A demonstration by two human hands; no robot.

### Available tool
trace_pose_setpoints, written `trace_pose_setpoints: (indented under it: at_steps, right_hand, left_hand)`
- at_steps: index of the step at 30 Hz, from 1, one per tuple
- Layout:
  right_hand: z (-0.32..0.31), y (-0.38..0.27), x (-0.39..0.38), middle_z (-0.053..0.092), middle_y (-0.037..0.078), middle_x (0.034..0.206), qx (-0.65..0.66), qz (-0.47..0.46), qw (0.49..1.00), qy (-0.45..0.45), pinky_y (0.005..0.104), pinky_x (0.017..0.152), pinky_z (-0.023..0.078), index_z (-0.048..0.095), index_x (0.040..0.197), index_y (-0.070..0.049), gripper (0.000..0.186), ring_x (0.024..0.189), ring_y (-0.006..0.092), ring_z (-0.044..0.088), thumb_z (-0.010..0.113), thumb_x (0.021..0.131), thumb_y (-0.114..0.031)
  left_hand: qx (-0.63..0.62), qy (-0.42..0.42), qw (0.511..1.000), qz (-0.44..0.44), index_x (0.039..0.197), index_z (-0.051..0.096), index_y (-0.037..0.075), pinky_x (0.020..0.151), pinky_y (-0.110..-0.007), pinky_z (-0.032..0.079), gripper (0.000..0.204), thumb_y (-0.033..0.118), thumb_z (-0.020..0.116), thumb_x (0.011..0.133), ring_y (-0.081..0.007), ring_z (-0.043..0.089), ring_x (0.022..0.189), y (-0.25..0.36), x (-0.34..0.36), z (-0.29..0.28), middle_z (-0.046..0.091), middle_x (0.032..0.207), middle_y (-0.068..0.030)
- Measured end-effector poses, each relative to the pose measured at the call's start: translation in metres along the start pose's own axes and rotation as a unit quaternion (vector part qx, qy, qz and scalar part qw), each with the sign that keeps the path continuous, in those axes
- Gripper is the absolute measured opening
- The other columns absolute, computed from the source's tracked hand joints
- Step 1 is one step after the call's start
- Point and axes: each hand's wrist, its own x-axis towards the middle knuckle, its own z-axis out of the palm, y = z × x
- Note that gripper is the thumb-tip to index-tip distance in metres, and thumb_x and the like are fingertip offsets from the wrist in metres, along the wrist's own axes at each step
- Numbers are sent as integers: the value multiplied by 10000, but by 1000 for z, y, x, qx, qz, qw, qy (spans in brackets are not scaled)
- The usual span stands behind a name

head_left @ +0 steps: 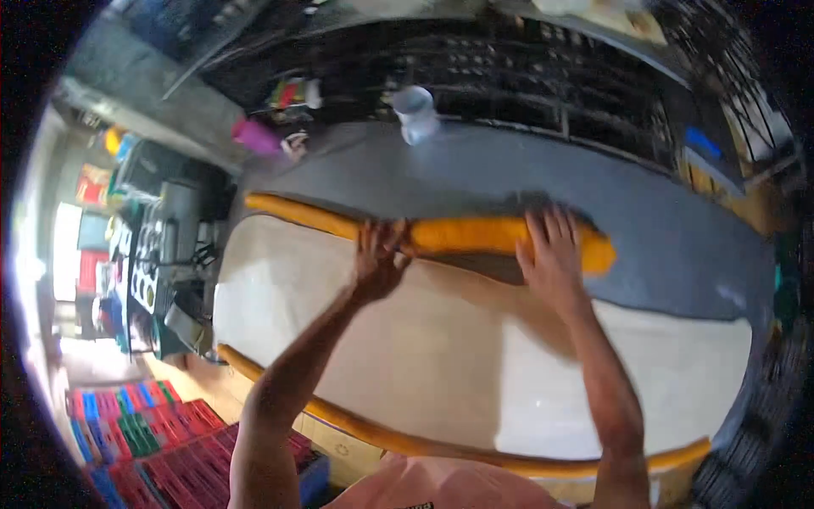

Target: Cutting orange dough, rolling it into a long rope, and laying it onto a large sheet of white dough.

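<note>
A long orange-yellow roll of soft-looking material (pixel 466 233) lies across the far edge of a cream sheet (pixel 407 339) on a grey table. It is narrow at the left and thicker at the right. My left hand (pixel 380 261) is closed around the roll near its middle, fingers bent over it. My right hand (pixel 553 259) grips the thick part near the right end, fingers over the top and thumb on the left side. The roll's underside is hidden.
Another orange strip (pixel 365 428) runs along the near table edge. A white container (pixel 415 114) and a magenta cup-like object (pixel 256 137) stand on the far side of the grey table (pixel 500 161). Red, blue and green crates (pixel 161 424) are stacked at lower left. Dark racks (pixel 543 76) line the back.
</note>
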Motion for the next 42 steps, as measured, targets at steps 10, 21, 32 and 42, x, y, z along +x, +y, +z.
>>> trace_pose_setpoints:
  at_steps: [10,21,32,42]
  right_hand:
    - [9,23,77,422,201,1687,-160,74,978,114,653,1279,257,392,1680,-171,666,1564,430,378,550,1079,-411]
    - [10,-57,-53,504,247,1575,-23,98,988,117,718,1228,257,511,1566,-66,615,1490,494,429,647,1009,-287]
    - [28,-17,102,509,203,1595,-74,118,990,-6,638,1250,309,498,1570,-61,616,1448,450,489,529,1078,-431]
    - [12,-38,-80,353,217,1724,-91,44,995,-23,680,1293,163,440,1644,-102,706,1578,466,326,577,1015,-388]
  left_hand:
    - [-38,408,885,-221,1697,303,52,1284,-663,207,782,535,450,1101,-601,340,1516,-30,167,-19,367,1664,-343]
    - [-59,79,995,19,1695,382,226,1273,-717,181,697,467,585,1073,-629,253,1543,42,-22,3,279,1670,-404]
    - [-68,122,986,86,1676,335,15,1280,-669,226,768,501,493,1103,-506,311,1574,19,103,-3,356,1696,-296]
    - [14,138,990,-23,1712,270,75,1266,-738,144,799,556,449,1100,-680,198,1534,85,71,12,240,1683,-421]
